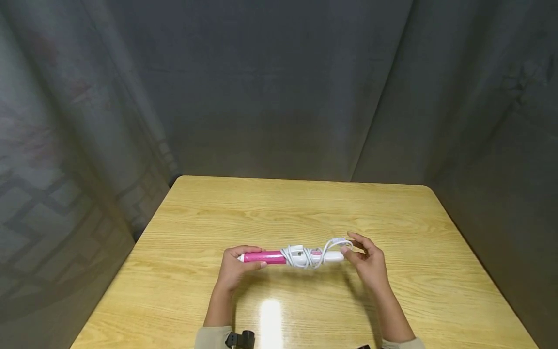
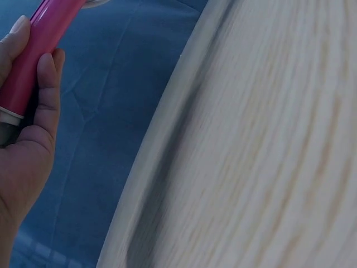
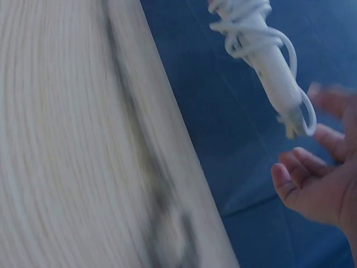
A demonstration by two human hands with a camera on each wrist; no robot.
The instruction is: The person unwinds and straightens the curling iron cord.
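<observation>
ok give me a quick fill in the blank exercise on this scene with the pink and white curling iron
1. The left hand grips the curling iron by its ____ end.
2. A ____ cord is wound around the middle of the iron.
3. The right hand touches the iron's ____ end with its fingers.
4. The iron is held above a ____ table.

Missing words: pink; white; white; wooden

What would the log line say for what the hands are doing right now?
left hand: grips pink barrel of curling iron | right hand: fingers at white cord by handle end | iron held above wooden table
</observation>
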